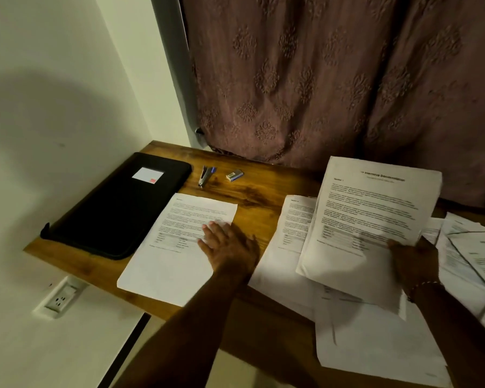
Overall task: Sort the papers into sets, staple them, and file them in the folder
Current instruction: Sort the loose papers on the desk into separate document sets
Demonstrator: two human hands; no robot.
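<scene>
A wooden desk point(252, 197) fits into a corner, with a pale wall at nine o'clock and a patterned curtain point(333, 79) at twelve. A black folder point(118, 208) lies shut at ten o'clock against the wall. Just beside it are a stapler point(205, 176) and a small staple box point(234, 175). The left hand point(230, 247) rests on a single sheet point(174, 247), fingers straight and flat. The right hand point(415, 256) pinches the lower edge of a raised sheaf point(370, 219), tilted up. Loose papers point(375, 345) crowd four o'clock and lap over the near edge. Bare wood shows only mid-desk, between sheet and pile. A wall socket point(59, 298) sits below at eight o'clock.
</scene>
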